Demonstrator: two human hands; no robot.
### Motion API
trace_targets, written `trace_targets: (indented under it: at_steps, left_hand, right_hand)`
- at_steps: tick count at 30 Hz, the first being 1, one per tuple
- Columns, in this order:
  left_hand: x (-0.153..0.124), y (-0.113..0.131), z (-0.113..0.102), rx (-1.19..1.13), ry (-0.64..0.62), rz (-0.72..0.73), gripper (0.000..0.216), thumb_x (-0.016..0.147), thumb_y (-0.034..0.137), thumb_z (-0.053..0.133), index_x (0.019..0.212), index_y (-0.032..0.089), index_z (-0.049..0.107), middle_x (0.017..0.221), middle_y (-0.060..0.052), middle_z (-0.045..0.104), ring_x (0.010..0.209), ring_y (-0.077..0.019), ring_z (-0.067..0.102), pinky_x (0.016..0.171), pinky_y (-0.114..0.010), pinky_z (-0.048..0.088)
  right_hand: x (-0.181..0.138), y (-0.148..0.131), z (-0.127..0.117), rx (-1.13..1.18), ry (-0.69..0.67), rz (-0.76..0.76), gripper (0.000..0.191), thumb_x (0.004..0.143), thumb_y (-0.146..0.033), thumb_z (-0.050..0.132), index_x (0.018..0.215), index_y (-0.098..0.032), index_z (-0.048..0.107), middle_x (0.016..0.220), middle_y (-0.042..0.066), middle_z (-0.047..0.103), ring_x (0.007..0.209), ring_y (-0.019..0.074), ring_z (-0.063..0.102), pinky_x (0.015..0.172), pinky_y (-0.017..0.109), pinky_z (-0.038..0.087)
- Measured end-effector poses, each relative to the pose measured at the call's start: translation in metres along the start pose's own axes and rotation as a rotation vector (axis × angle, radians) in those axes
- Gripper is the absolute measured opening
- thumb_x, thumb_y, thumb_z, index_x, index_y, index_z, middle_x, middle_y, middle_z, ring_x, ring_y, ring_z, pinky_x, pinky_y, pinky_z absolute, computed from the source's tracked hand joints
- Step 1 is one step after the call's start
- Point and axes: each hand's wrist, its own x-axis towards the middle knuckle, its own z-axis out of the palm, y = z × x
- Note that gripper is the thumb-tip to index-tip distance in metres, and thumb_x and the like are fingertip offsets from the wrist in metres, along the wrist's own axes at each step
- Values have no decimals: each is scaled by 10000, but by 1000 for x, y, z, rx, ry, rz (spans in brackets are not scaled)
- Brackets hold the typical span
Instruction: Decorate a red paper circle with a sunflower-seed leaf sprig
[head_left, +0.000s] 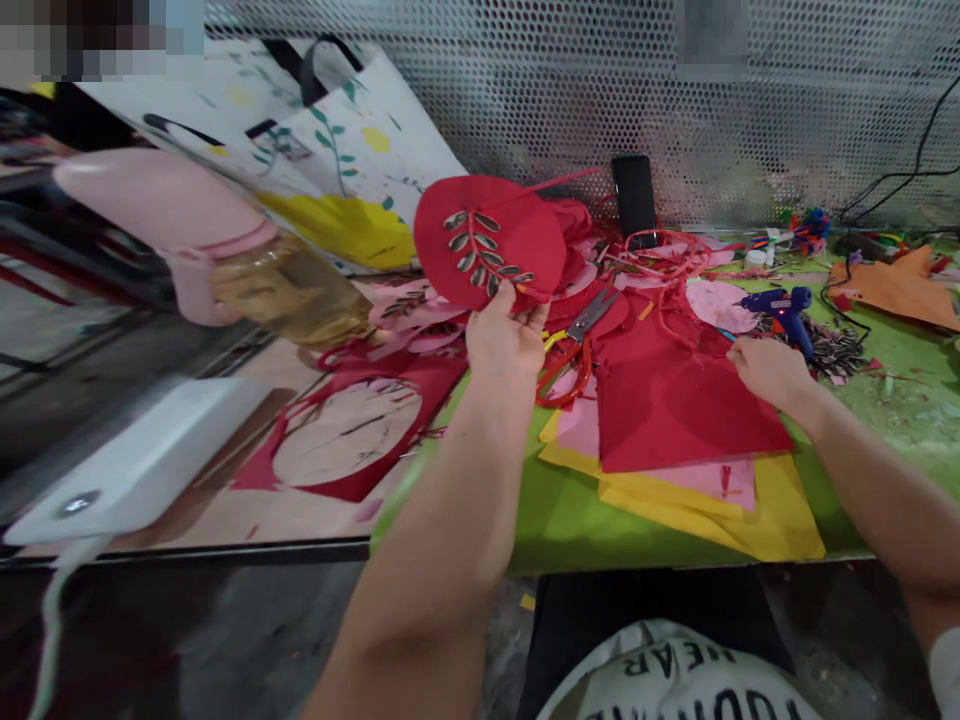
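My left hand point(504, 338) grips the lower edge of a round red felt piece point(517, 225) and holds it up. Seeds are stuck on that piece in a leaf pattern point(484, 252). My right hand point(766, 368) rests closed on the table beside a red felt sheet point(675, 405); something thin shows at its fingers but I cannot make it out. A blue glue gun point(784, 305) lies just beyond that hand, next to a pile of seeds point(832, 350). Scissors with red handles point(577, 345) lie between my two hands.
Yellow and pink sheets point(780, 510) lie under the red one on the green table point(570, 525). A black phone point(634, 196) leans on the perforated metal wall point(750, 120). At left are a pink-capped bottle point(225, 250), a white box point(142, 460), a cut red sheet point(420, 395) and a printed bag point(352, 130).
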Motion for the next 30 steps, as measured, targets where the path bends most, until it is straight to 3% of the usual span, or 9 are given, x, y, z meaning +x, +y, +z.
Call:
trace_targets:
  at_steps: [5, 10, 12, 14, 17, 20, 24, 27, 30]
  left_hand:
    - [6, 7, -2, -15, 27, -8, 163, 791, 150, 609, 687, 255, 540, 648, 72, 632, 749, -74, 610, 711, -229, 484]
    - [-25, -11, 13, 45, -113, -95, 154, 697, 158, 682, 719, 236, 551, 645, 74, 642, 593, -87, 610, 602, -224, 508]
    - [-43, -20, 19, 81, -201, -155, 176, 649, 168, 715, 717, 214, 560, 651, 58, 652, 568, -99, 613, 552, -219, 507]
    - [-59, -25, 23, 109, -279, -213, 190, 618, 169, 733, 720, 198, 576, 640, 51, 656, 531, -95, 601, 515, -208, 504]
    - [-74, -27, 25, 144, -370, -293, 212, 586, 161, 753, 736, 182, 604, 658, 37, 670, 511, -94, 595, 461, -189, 487]
    - [-80, -26, 25, 186, -445, -358, 214, 590, 162, 752, 760, 185, 624, 703, 29, 683, 547, -101, 614, 468, -192, 501]
    - [-83, -27, 24, 269, -508, -419, 169, 618, 159, 737, 752, 174, 636, 703, 10, 683, 534, -110, 617, 459, -205, 504]
    - [-83, -28, 24, 279, -499, -425, 152, 624, 144, 730, 747, 165, 642, 692, -2, 681, 515, -118, 613, 446, -214, 498]
    - [-78, -28, 24, 252, -446, -381, 130, 650, 140, 707, 755, 178, 640, 691, 14, 678, 518, -105, 609, 453, -198, 488]
  right_hand:
    - [0, 1, -1, 3, 5, -4, 351, 878, -334, 350, 1013, -186, 638, 1017, 157, 666, 938, 291, 632, 746, 395, 460]
    - [-1, -1, 1, 163, 169, -110, 402, 873, -433, 351, 825, -186, 665, 910, 126, 672, 887, 276, 628, 737, 397, 471]
    - [1, 0, 5, 371, 359, -184, 295, 830, -396, 448, 860, -182, 650, 1047, 124, 631, 960, 251, 595, 773, 372, 476]
    - [5, 0, 10, 682, 509, -242, 312, 782, -349, 512, 1031, -181, 595, 1209, 126, 545, 967, 217, 582, 749, 336, 493]
    - [9, -1, 13, 1134, 469, -267, 511, 781, -397, 499, 1256, -227, 417, 1322, 118, 449, 709, 131, 602, 634, 311, 506]
    - [8, -3, 10, 1369, 353, -275, 539, 782, -501, 487, 1267, -295, 370, 1361, 77, 409, 629, 83, 587, 653, 309, 505]
    - [5, -3, 4, 1538, 283, -243, 518, 767, -536, 514, 1219, -301, 417, 1215, 38, 541, 696, 99, 599, 657, 285, 497]
    - [5, -3, 4, 1668, 276, -261, 410, 731, -502, 594, 1036, -230, 560, 858, 3, 635, 555, 75, 530, 550, 237, 453]
    - [6, -2, 5, 1724, 240, -237, 337, 689, -504, 643, 787, -184, 605, 499, -60, 492, 400, 50, 392, 416, 204, 337]
